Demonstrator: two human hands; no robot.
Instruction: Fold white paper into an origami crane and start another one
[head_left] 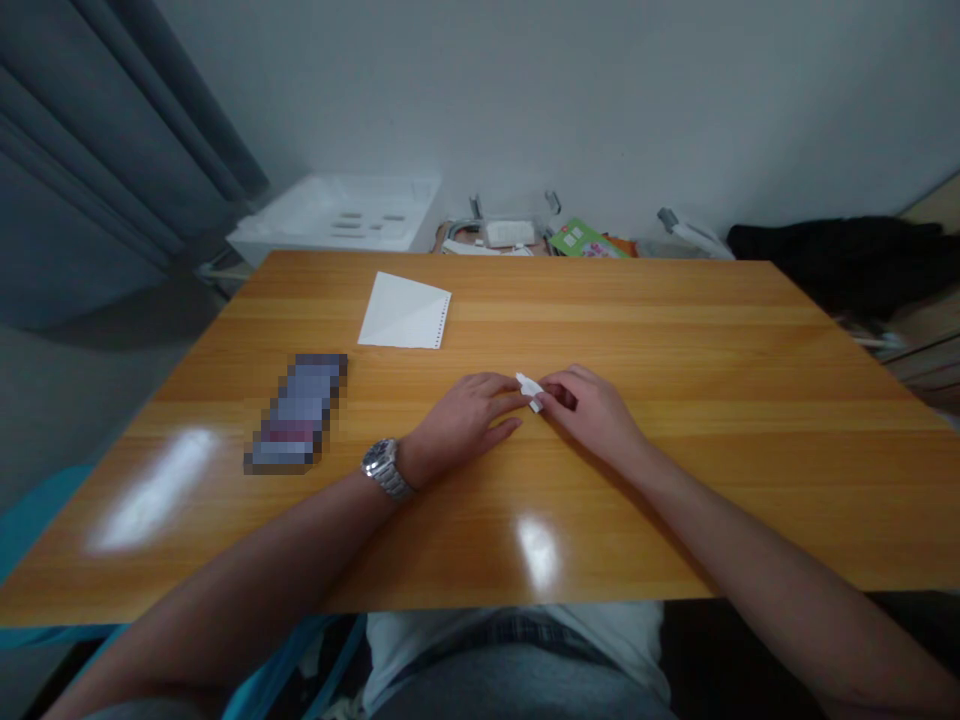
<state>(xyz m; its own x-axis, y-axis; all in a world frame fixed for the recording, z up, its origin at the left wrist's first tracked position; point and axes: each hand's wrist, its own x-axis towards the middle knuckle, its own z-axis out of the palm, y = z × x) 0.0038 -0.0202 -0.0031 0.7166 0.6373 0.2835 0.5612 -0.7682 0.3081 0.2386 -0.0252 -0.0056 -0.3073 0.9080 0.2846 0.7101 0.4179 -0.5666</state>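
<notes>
A small folded piece of white paper (529, 387) is held just above or on the wooden table (720, 400), near its middle. My right hand (594, 415) pinches it between thumb and fingers from the right side. From the left, my left hand (466, 418) reaches it with stretched fingertips, the thumb standing apart below. Whether those fingertips press on the paper or only rest beside it is hard to make out. A metal wristwatch (386, 468) is on my left wrist.
A white sheet with a perforated edge (405, 312) lies at the back left of the table. Nearer, to the left, is a pixelated phone-like object (298, 412). Beyond the far edge are a white tub (337, 215), a green booklet (585, 240) and dark cloth (847, 265).
</notes>
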